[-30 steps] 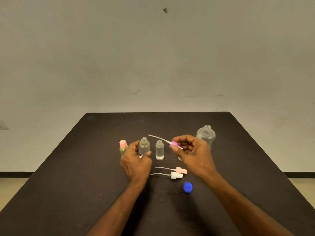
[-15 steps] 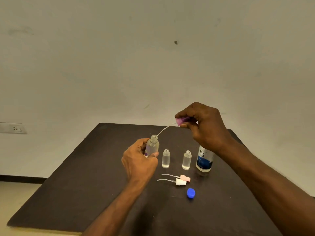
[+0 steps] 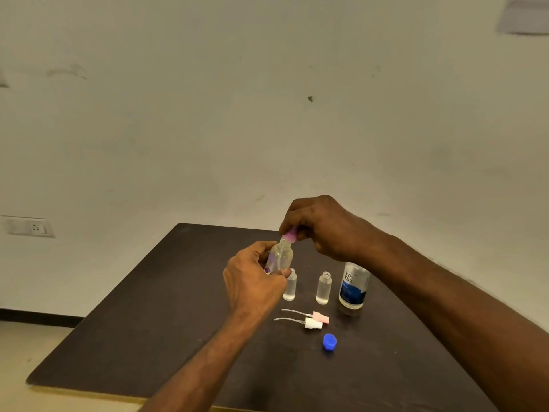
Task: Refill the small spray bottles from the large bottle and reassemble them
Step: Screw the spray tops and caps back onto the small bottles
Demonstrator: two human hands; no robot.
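Above the table's (image 3: 148, 322) middle, your left hand (image 3: 252, 281) curls round the small spray bottle (image 3: 279, 257); your right hand (image 3: 320, 227) pinches the pink sprayer head (image 3: 288, 235) at its neck. Light, probably slick plastic: grip the body, twist by the collar.

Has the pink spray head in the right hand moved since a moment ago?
Yes. The pink spray head came down onto the held clear bottle, nearer the black table.

Clear glossy plastic small bottles (image 3: 323, 288) stand on a matt dark table (image 3: 148, 322); the blue cap (image 3: 329, 342) looks smooth plastic.
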